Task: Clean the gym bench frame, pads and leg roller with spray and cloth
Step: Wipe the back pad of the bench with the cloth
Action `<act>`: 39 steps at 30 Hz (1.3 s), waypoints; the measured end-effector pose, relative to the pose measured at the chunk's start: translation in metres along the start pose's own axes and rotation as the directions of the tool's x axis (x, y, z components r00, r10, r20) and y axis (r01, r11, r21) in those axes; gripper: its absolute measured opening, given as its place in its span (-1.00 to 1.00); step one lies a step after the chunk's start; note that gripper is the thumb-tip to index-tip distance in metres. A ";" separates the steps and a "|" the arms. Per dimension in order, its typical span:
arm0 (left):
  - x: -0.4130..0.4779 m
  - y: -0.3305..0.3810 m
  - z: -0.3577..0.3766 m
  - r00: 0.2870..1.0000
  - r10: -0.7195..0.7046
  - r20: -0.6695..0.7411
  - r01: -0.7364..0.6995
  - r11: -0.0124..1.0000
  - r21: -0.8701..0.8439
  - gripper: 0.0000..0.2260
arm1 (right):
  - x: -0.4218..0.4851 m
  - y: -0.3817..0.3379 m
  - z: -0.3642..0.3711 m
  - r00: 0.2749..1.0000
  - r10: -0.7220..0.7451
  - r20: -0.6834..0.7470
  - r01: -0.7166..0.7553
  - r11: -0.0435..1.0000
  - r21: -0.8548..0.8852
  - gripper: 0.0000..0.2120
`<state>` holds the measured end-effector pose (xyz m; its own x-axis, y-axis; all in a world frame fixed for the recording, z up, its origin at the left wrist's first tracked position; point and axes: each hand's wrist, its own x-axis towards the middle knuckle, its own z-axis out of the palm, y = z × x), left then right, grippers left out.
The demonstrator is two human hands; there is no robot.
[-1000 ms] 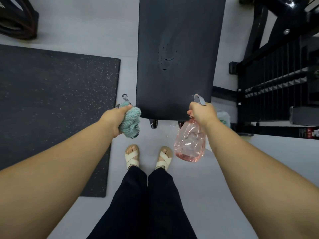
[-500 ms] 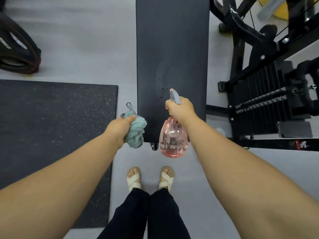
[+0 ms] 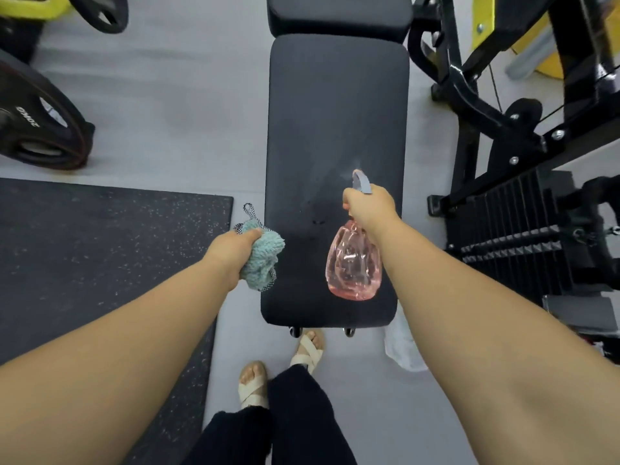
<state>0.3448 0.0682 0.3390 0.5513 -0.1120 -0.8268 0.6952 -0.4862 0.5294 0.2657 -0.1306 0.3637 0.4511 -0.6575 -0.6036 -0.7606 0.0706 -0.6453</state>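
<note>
My left hand [image 3: 231, 251] is at centre left, its grip clenched on a bunched teal cloth [image 3: 265, 260]. The cloth overlaps the left edge of the long bench pad [image 3: 339, 112], but I can't tell whether it touches. My right hand [image 3: 369, 206], just right of centre, has its grip wrapped round the neck of a pink bottle [image 3: 354, 266]. The grey nozzle [image 3: 361, 182] points up the frame over the pad, and the bottle's body hangs below the hand, above the pad's near end. Faint wet marks [image 3: 317, 216] show on the pad between the hands. A second pad [image 3: 339, 15] sits at the top edge. A speckled mat [image 3: 100, 246] fills the left, a plate [image 3: 37, 122] stands at upper left, and a black machine [image 3: 503, 129] runs along the right.
</note>
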 end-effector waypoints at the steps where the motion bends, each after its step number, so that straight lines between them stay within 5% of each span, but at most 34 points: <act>1: 0.004 0.007 0.004 1.000 0.009 -0.001 -0.009 1.000 0.002 -0.80 | 0.008 -0.002 -0.006 1.000 0.014 -0.012 -0.014 1.000 0.016 -0.78; 13: 0.064 0.054 0.017 0.998 0.042 -0.043 -0.038 0.995 0.090 -0.58 | 0.085 -0.092 0.002 0.992 -0.123 0.027 0.122 0.992 0.033 -0.89; 18: 0.094 0.109 0.033 0.989 0.148 0.001 -0.146 0.977 0.153 -0.73 | 0.121 -0.125 0.018 0.989 -0.130 0.073 0.129 0.991 0.021 -0.79; 22: 0.118 0.152 0.047 0.972 0.232 0.048 -0.236 0.935 0.265 -0.87 | 0.148 -0.147 0.025 0.986 -0.147 0.080 0.149 0.989 -0.011 -0.93; 26: 0.140 0.188 0.056 0.960 0.265 0.087 -0.279 0.906 0.319 -0.73 | 0.182 -0.161 0.019 0.997 -0.048 -0.052 0.053 0.994 0.094 -0.90; 31: 0.159 0.212 0.066 0.958 0.246 0.147 -0.282 0.895 0.345 -0.84 | 0.208 -0.155 -0.017 0.979 0.055 -0.198 -0.025 0.988 0.151 -0.76; 34: 0.164 0.216 0.071 0.963 0.213 0.166 -0.260 0.899 0.352 -0.78 | 0.212 -0.145 -0.037 0.965 0.149 -0.215 -0.100 0.970 0.220 -0.88; 39: 0.165 0.212 0.072 0.967 0.186 0.174 -0.239 0.901 0.362 -0.79 | 0.203 -0.125 -0.051 0.948 0.237 -0.213 -0.168 0.939 0.299 -0.76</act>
<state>0.5497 -0.1153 0.3011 0.5818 -0.3498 -0.7342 0.3280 -0.7252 0.6054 0.4286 -0.3114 0.3458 0.1484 -0.7660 -0.6255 -0.6507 0.4006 -0.6450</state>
